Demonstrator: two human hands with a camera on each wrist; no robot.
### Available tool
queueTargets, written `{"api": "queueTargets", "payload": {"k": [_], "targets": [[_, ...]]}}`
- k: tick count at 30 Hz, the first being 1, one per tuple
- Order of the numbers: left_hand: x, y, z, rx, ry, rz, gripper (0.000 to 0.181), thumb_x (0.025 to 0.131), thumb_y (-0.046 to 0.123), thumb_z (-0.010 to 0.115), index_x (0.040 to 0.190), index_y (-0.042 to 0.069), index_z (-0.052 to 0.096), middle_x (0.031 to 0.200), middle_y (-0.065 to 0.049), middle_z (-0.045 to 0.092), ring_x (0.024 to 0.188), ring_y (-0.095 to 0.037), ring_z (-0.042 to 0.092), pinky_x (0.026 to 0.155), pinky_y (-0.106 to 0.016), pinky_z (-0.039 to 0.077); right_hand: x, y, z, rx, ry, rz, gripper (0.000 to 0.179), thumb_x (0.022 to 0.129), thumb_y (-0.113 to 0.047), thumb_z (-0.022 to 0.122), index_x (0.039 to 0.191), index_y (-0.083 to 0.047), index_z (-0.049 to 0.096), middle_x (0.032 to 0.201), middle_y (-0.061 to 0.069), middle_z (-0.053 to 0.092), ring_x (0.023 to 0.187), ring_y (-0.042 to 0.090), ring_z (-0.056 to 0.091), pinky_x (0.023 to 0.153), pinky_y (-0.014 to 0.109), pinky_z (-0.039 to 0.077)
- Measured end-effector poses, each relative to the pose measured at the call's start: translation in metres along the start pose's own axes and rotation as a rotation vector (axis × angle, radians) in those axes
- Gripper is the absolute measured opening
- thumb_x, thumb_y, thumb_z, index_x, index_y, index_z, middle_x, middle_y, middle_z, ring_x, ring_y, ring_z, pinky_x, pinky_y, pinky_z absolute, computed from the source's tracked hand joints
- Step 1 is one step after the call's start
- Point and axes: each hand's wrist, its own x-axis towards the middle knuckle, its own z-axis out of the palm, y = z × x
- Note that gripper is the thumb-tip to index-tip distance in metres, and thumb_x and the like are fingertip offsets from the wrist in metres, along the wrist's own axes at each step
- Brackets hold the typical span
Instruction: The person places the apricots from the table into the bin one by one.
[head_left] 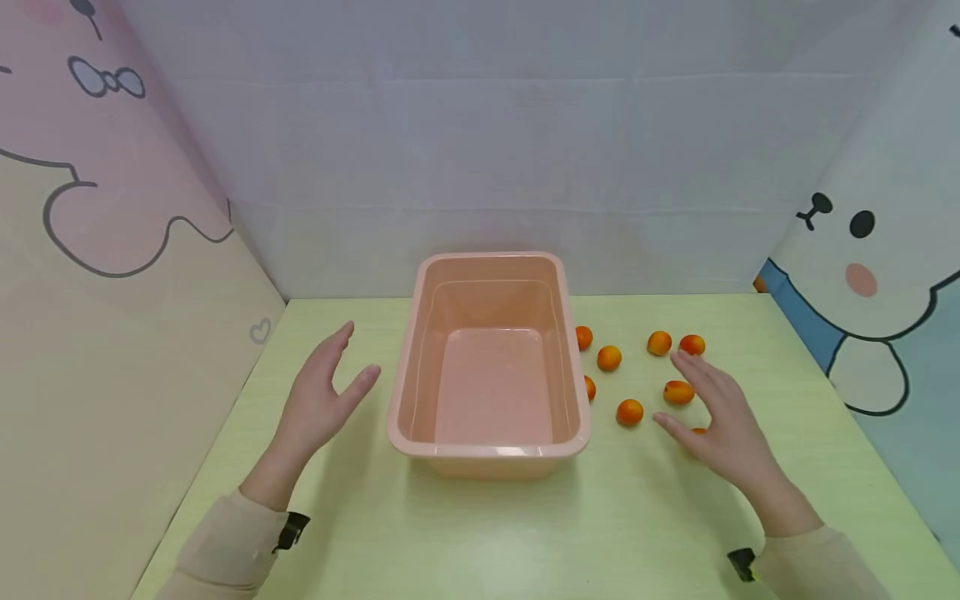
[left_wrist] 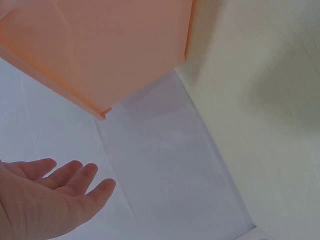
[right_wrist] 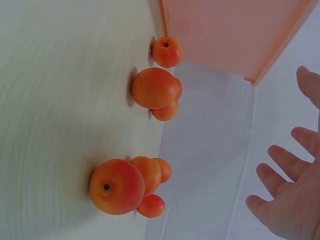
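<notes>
A pink plastic basin [head_left: 489,452] stands upright in the middle of the table, its inside bare. To its left, my left hand [head_left: 318,404] hovers with fingers spread and thumb out, apart from the wall. On the other side, my right hand [head_left: 726,425] is held over several small round orange-red fruits, holding none. One fruit [head_left: 630,412] lies left of the right thumb; an oval one [head_left: 678,392] lies near the fingers. Another is mostly hidden beneath this hand. In the right wrist view, a fruit with a dark stem spot [right_wrist: 117,186] is nearest the camera.
The pale green table [head_left: 487,542] extends around the basin. A white sheet [head_left: 510,167] hangs behind it. Printed cartoon panels stand along the left [head_left: 135,350] and right [head_left: 900,467] sides. Two fruits are partly hidden by the basin's right rim.
</notes>
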Motion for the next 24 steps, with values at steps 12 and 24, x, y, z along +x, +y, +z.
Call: {"api": "queueTargets", "payload": {"k": [12,24], "targets": [[0.003,0.003,0.006,-0.248,-0.032,-0.129,0.064,0.094,0.019,0.069,0.148,-0.001,0.040,0.142,-0.020,0.049,0.127,-0.036,0.050,0.102,-0.054,0.043,-0.006,0.011,0.002,0.118,0.024,0.059,0.085,0.077,-0.004,0.084,0.151,-0.013,0.043,0.144,0.024,0.045,0.129,0.048,0.035,0.098,0.074,0.029],[0.011,-0.002,0.009,-0.394,-0.135,-0.271,0.058,0.096,0.025,0.068,0.144,0.002,0.047,0.137,-0.017,0.056,0.122,-0.031,0.056,0.088,-0.021,0.051,-0.015,0.027,-0.005,0.107,0.007,0.043,0.084,0.074,-0.003,0.086,0.148,-0.017,0.048,0.142,0.015,0.049,0.131,0.002,0.034,0.111,0.031,0.029]]}}
